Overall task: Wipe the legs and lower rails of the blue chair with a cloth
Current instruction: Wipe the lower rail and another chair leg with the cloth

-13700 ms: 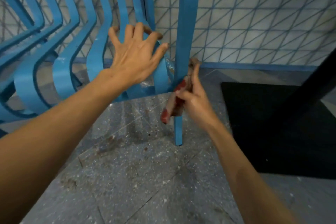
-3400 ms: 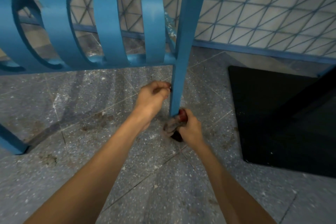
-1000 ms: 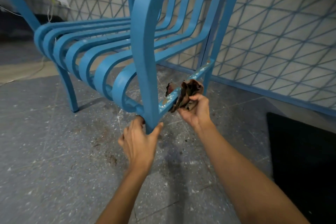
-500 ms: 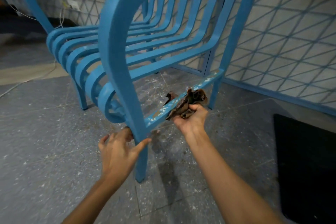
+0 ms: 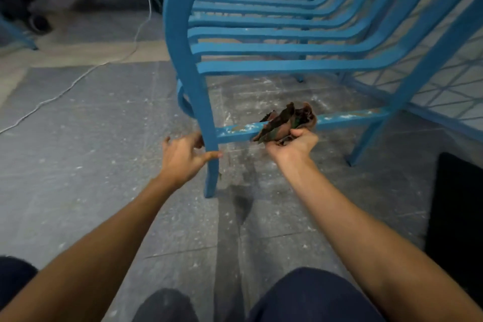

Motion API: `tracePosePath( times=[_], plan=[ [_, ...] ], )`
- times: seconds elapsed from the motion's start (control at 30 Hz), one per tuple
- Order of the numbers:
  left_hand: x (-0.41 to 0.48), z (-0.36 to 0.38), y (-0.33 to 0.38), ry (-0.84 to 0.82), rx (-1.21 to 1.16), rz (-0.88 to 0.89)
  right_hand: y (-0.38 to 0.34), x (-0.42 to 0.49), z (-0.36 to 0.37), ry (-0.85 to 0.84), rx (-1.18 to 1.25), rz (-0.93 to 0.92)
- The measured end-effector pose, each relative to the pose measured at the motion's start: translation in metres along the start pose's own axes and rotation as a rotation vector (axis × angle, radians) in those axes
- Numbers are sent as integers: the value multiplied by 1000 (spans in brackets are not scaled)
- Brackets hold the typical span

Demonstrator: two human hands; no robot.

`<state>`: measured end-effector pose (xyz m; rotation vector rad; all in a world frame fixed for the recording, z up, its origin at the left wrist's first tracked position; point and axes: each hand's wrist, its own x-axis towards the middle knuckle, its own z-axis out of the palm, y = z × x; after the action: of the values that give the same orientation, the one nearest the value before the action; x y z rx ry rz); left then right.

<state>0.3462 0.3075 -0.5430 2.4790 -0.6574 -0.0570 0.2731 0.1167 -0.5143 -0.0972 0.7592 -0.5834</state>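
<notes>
The blue chair (image 5: 261,47) of curved slats stands in front of me on a speckled grey floor. Its near front leg (image 5: 206,117) runs down the middle of the view. A lower side rail (image 5: 347,117) with chipped paint runs from that leg to the rear leg (image 5: 366,141) on the right. My right hand (image 5: 290,146) grips a crumpled dark reddish-brown cloth (image 5: 287,120), which is wrapped over the rail near its middle. My left hand (image 5: 183,157) holds the front leg just below the rail joint, thumb on the near side.
A black mat (image 5: 460,230) lies on the floor at the right. A white cable (image 5: 78,78) trails across the floor at the left. A wall with a blue diamond grid (image 5: 449,81) stands behind the chair. My knees (image 5: 308,295) show at the bottom.
The view has swung round to the chair's side and dropped lower. My right hand has slid the cloth a little along the lower rail, away from the front leg. My left hand stays on that leg.
</notes>
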Motion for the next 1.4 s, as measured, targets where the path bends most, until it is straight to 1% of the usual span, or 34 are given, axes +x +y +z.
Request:
tracePosePath(
  times=[0.13,0.2,0.3,0.43,0.57,0.67,0.77,0.87,0.93,1.0,1.03,1.1,1.13,1.17,1.2,1.3,1.4],
  plan=[
    [32,1,-16,-12,-165,-3,14,6,20,19,-42,-51],
    [44,-1,-18,-26,-210,-20,22,7,32,27,-35,-95],
    [62,0,-22,-53,-205,-26,34,13,43,42,27,-169],
    [89,2,-34,-84,-149,3,47,26,48,35,169,-191],
    [106,6,-49,-71,-226,62,60,38,46,67,263,-212],
    [110,5,-51,-76,-270,90,61,39,43,24,255,-234],
    [109,0,-43,-112,-291,54,52,34,30,-12,97,-176],
    [105,-6,-36,-179,-298,-18,37,20,11,-60,-120,-43],
    [101,-12,-29,-181,-318,-59,24,2,1,-130,-243,46],
    [97,-27,-19,-115,-432,-119,7,-18,-7,-239,-370,120],
    [94,-36,-14,-55,-508,-132,-2,-28,-9,-291,-436,162],
    [93,-54,-5,64,-606,-103,-16,-47,-3,-371,-581,198],
    [92,-62,0,98,-634,-73,-20,-54,6,-397,-682,181],
    [93,-68,4,112,-662,-42,-20,-57,18,-410,-812,117],
    [93,-73,8,106,-686,-21,-17,-57,32,-410,-958,-4],
    [96,-77,17,75,-735,19,6,-50,73,-332,-1337,-506],
    [100,-75,15,68,-743,49,39,-43,100,-342,-1644,-897]
  ],
)
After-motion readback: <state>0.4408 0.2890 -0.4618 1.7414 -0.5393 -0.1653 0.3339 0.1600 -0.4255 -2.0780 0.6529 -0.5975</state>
